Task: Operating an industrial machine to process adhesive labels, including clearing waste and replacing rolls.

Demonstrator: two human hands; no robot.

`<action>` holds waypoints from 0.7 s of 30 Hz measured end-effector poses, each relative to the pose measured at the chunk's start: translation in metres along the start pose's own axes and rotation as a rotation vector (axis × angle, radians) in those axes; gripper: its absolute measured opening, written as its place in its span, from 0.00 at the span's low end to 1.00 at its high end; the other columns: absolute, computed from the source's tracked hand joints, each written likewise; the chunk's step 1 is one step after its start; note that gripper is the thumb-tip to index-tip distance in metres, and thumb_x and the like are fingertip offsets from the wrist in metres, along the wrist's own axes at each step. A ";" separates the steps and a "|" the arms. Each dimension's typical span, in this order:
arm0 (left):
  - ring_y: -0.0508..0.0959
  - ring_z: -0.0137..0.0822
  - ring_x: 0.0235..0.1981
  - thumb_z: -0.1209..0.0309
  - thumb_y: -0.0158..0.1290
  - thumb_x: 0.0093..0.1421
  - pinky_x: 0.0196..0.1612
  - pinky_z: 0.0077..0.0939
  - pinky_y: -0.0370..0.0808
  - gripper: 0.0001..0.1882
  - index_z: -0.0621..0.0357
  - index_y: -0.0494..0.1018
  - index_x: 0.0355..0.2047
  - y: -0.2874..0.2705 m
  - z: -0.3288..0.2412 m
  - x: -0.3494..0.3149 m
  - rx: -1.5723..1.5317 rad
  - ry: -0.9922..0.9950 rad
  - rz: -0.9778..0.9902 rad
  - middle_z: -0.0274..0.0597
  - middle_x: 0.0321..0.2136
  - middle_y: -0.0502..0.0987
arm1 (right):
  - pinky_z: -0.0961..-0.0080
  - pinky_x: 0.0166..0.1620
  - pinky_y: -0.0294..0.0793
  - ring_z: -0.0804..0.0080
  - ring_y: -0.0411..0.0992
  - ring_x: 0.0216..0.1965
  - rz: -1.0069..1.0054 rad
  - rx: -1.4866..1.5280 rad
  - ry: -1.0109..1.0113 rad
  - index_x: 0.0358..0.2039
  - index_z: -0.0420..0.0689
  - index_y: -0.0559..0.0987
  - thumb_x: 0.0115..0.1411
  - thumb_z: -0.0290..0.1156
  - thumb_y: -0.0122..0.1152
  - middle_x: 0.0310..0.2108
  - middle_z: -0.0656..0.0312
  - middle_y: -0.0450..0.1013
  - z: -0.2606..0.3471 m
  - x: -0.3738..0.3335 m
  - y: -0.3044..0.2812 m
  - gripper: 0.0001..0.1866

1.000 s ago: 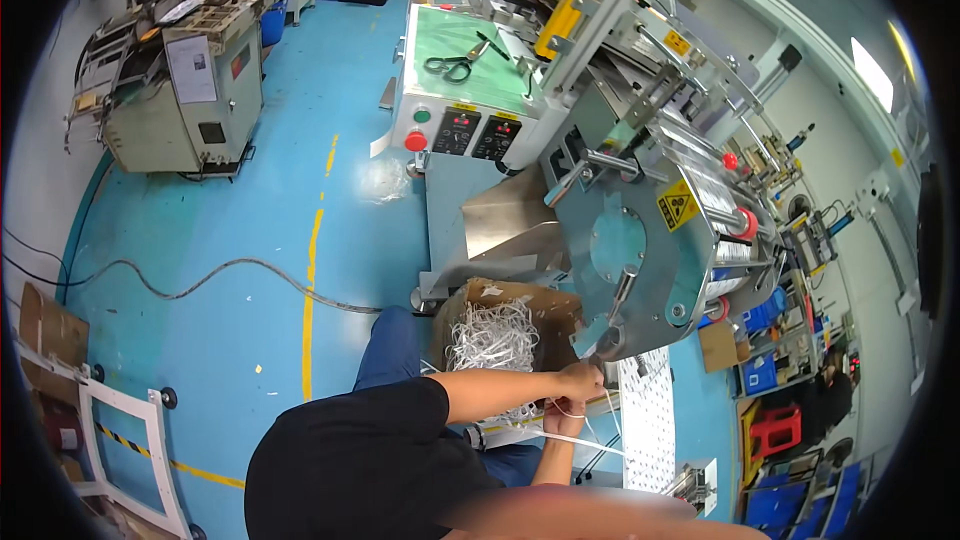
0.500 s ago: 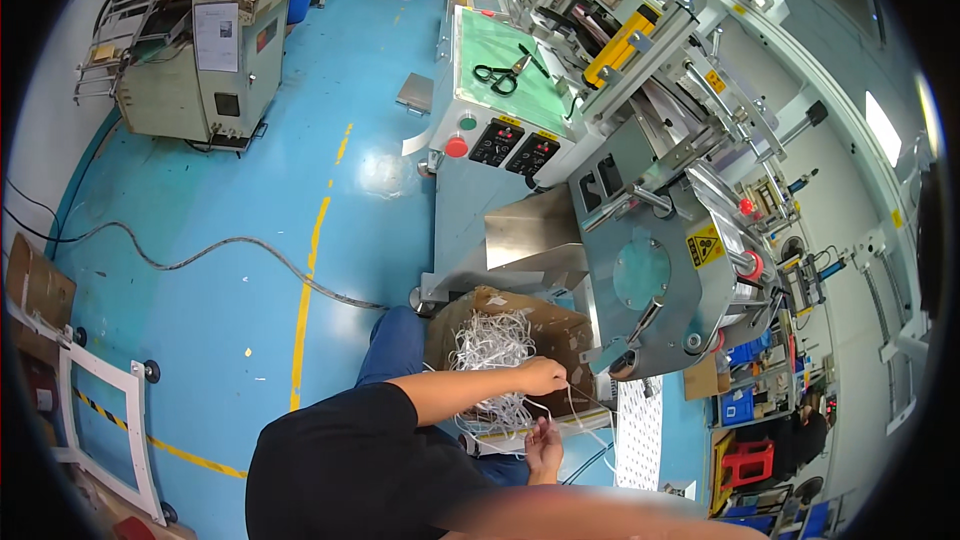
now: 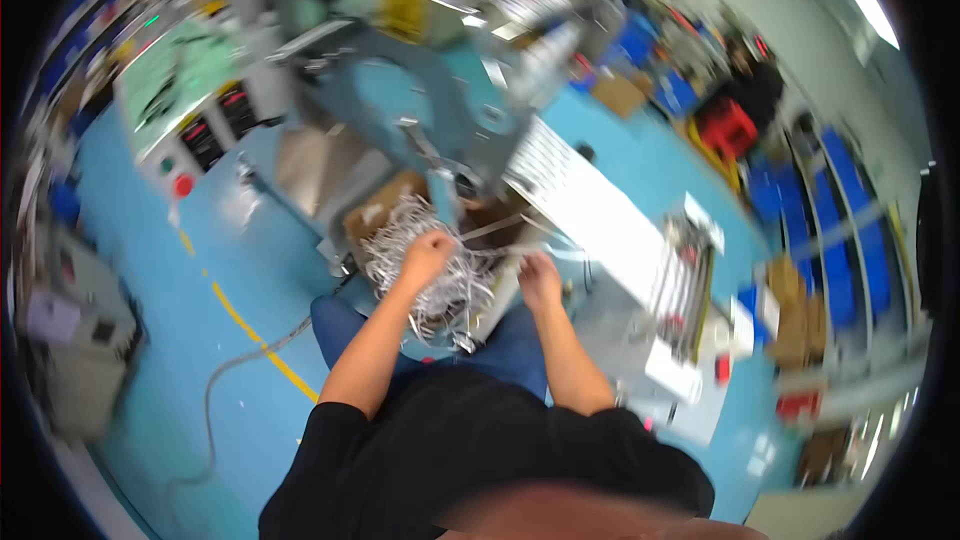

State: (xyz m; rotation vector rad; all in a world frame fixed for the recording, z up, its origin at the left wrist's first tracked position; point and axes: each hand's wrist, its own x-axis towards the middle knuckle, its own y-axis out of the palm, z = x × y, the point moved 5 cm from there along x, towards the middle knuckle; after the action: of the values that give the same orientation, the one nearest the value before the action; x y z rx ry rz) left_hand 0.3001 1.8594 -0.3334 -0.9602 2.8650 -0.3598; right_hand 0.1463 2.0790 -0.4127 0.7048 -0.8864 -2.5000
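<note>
A cardboard box (image 3: 362, 221) in front of me is heaped with tangled thin white strips (image 3: 398, 250). Over the heap my left hand (image 3: 428, 256) is closed, with white strips running from it toward the right. My right hand (image 3: 541, 281), at the box's right side, has its fingers curled together where a pale strip (image 3: 555, 252) passes its fingertips. Blur hides exactly how each strip lies in the fingers.
The grey machine (image 3: 455, 90) stands just beyond the box. A perforated white panel (image 3: 580, 210) slopes to the right, ending by a roller unit (image 3: 688, 285). Back right, a person in dark clothing (image 3: 757, 80) is beside a red stool (image 3: 727, 128). A hose (image 3: 212, 410) crosses the blue floor.
My view has swung to the right, showing the white panel and rollers. Both hands now sit farther apart, the left over the heap and the right beside the box, with strips stretched between.
</note>
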 end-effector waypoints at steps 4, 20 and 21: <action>0.70 0.24 0.22 0.63 0.54 0.55 0.28 0.22 0.68 0.12 0.61 0.74 0.29 0.003 0.002 0.003 0.039 0.057 0.006 0.33 0.19 0.73 | 0.79 0.31 0.68 0.77 0.68 0.28 -0.195 -0.024 -0.020 0.37 0.48 0.71 0.57 0.25 0.52 0.31 0.65 0.72 0.012 -0.012 -0.002 0.07; 0.75 0.33 0.29 0.62 0.54 0.54 0.35 0.30 0.71 0.11 0.58 0.75 0.27 -0.002 -0.009 -0.001 0.022 0.106 0.074 0.41 0.25 0.76 | 0.82 0.29 0.66 0.79 0.66 0.27 0.175 -0.099 0.038 0.33 0.46 0.71 0.59 0.26 0.52 0.31 0.66 0.71 0.004 -0.024 0.033 0.02; 0.75 0.36 0.27 0.61 0.54 0.53 0.33 0.33 0.71 0.12 0.58 0.75 0.27 -0.004 0.002 0.001 0.035 0.250 0.046 0.43 0.24 0.76 | 0.83 0.28 0.66 0.80 0.66 0.26 0.147 -0.076 0.035 0.37 0.46 0.71 0.58 0.26 0.53 0.30 0.67 0.71 0.000 -0.027 0.033 0.06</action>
State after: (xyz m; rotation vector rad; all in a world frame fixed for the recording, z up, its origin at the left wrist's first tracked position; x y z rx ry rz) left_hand 0.3023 1.8554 -0.3344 -0.8998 3.0848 -0.5602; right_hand 0.1747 2.0685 -0.3819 0.6327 -0.7963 -2.3705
